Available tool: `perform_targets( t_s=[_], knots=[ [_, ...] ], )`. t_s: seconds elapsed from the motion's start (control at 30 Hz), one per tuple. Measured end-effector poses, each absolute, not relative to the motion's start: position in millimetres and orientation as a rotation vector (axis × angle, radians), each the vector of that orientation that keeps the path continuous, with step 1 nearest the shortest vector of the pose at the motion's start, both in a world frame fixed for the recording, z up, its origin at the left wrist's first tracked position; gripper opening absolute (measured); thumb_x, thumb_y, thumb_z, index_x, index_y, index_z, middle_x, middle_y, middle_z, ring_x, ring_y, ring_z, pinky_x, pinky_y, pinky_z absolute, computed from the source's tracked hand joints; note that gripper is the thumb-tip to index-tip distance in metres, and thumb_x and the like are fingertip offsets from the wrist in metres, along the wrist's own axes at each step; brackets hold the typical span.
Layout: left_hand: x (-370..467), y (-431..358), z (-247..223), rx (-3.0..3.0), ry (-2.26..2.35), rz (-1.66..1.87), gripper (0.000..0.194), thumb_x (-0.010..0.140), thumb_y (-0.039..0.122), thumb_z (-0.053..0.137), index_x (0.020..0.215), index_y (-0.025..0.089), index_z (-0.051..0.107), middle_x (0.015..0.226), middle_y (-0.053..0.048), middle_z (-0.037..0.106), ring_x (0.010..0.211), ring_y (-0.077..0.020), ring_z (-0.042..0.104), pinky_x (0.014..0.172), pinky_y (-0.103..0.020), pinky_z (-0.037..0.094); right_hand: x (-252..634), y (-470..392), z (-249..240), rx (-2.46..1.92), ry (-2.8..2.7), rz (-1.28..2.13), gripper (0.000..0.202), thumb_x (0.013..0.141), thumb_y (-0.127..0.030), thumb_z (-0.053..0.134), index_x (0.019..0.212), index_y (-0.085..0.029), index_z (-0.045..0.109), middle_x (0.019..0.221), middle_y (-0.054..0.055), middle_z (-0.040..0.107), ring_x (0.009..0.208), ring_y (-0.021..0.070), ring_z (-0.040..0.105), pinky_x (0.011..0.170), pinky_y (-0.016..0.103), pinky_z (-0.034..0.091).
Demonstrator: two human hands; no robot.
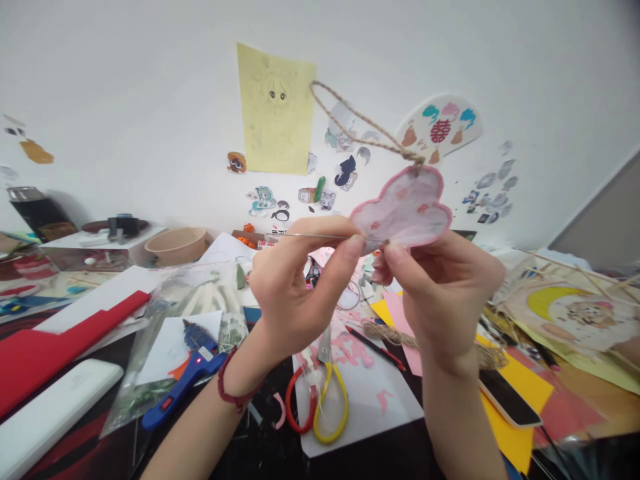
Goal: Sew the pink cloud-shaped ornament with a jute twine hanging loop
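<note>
My left hand [300,287] pinches a long thin metal needle [310,235] between thumb and forefinger; it lies nearly level and its right end reaches the lower edge of a cloud-shaped pendant. My right hand [440,287] holds this pale pendant [410,207] at its bottom edge, between thumb and fingers. Pink trims its outline, and small reddish marks dot its face. From its top a loop of twisted twine [360,123] sticks out to the upper left. A small pinkish piece [381,268] hangs by my right thumb, partly hidden.
Scissors [325,400] with red and yellow handles lie on white paper [370,427] below my hands. A blue glue gun [185,387] rests at left, near a white box [60,420]. At right are a phone [510,398], yellow paper [530,380] and twine [493,355].
</note>
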State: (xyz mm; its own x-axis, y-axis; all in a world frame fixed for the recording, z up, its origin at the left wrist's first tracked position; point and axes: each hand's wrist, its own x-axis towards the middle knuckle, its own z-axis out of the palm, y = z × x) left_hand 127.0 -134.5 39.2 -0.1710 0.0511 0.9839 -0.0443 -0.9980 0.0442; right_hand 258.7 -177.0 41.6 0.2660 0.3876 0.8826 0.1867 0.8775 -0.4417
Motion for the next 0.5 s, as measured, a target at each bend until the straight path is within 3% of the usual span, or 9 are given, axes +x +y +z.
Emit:
perform_targets(
  t_s=[0.17, 0.5],
  knots=[
    [127.5, -134.5, 38.9, 1.985, 0.013, 2.371, 0.011, 0.095, 0.012, 0.062, 0.101, 0.02, 0.067, 0.089, 0.001, 0.073, 0.078, -0.0116, 0.073, 0.068, -0.025, 0.063, 258.7, -176.8, 41.2, -0.574, -1.326, 0.097, 0.013, 0.082, -0.016, 0.076, 0.079, -0.028, 0.074, 0.065, -0.003, 0.067, 0.053, 0.013, 0.059, 0.05, 0.03, 0.053],
    [126.2, -131.2, 35.4, 2.113, 0.011, 2.515, 0.02, 0.093, 0.007, 0.063, 0.108, 0.021, 0.066, 0.094, 0.001, 0.075, 0.083, -0.012, 0.074, 0.074, -0.024, 0.064, 260.2, -170.9, 37.5, -0.549, -1.337, -0.009, 0.013, 0.082, -0.014, 0.075, 0.081, -0.027, 0.075, 0.066, -0.003, 0.067, 0.052, 0.0123, 0.058, 0.05, 0.029, 0.052]
  ],
)
